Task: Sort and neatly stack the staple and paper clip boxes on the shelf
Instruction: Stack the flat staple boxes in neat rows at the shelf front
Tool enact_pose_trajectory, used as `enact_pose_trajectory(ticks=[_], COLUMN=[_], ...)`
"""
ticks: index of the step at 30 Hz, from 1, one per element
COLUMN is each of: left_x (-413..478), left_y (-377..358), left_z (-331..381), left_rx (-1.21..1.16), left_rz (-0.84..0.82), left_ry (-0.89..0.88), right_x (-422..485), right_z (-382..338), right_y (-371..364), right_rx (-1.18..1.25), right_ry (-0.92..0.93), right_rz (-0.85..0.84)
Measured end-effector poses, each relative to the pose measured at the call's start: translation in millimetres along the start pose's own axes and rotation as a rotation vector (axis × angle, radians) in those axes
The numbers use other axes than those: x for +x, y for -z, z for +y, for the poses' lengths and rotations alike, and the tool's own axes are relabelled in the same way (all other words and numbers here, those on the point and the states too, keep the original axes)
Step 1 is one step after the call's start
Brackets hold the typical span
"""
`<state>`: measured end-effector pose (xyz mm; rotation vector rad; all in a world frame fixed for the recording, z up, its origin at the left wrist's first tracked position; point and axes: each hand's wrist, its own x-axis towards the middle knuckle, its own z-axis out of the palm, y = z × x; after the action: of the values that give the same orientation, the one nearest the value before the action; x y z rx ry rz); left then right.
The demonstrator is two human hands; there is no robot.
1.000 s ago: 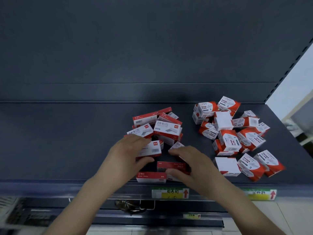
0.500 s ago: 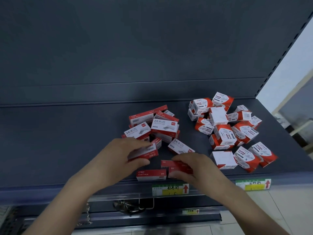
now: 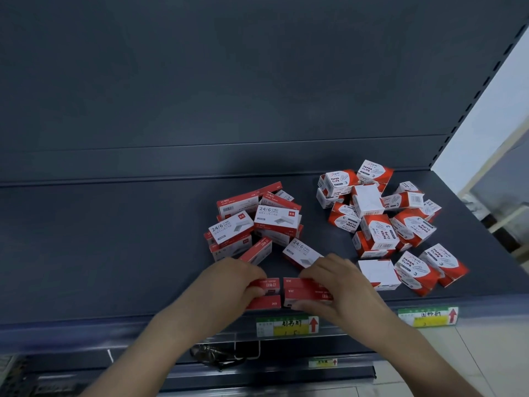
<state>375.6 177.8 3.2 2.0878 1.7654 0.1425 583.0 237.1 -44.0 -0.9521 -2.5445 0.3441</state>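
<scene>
On the dark shelf [image 3: 114, 253] a loose heap of red-and-white staple boxes [image 3: 254, 222] lies at the middle. A heap of squarer paper clip boxes [image 3: 383, 222] lies to its right. At the front edge my left hand [image 3: 229, 285] grips a staple box [image 3: 267, 285] resting on top of another staple box [image 3: 263, 302]. Right beside it, my right hand [image 3: 340, 287] holds a stack of two staple boxes [image 3: 303, 292] between thumb and fingers. The two small stacks stand side by side, almost touching.
Price labels with red arrows [image 3: 287, 325] sit on the shelf's front rail, with another label [image 3: 428, 316] to the right. The shelf's back wall rises behind the heaps. A lower shelf with dark items [image 3: 217, 356] shows below. The shelf's left half is bare.
My left hand carried a staple box from the heap down to the front edge and set it on the box there. My right hand stayed on its stack at the front.
</scene>
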Motion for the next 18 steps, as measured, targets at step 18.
enact_pose_trajectory(ticks=[18], left_x=[46], left_y=[8], left_z=[10], left_rx=[0.275], left_rz=[0.074], left_ry=[0.293], right_x=[70], right_z=[3], right_y=[18], right_rx=[-0.237], right_ry=[-0.336], right_rz=[-0.401])
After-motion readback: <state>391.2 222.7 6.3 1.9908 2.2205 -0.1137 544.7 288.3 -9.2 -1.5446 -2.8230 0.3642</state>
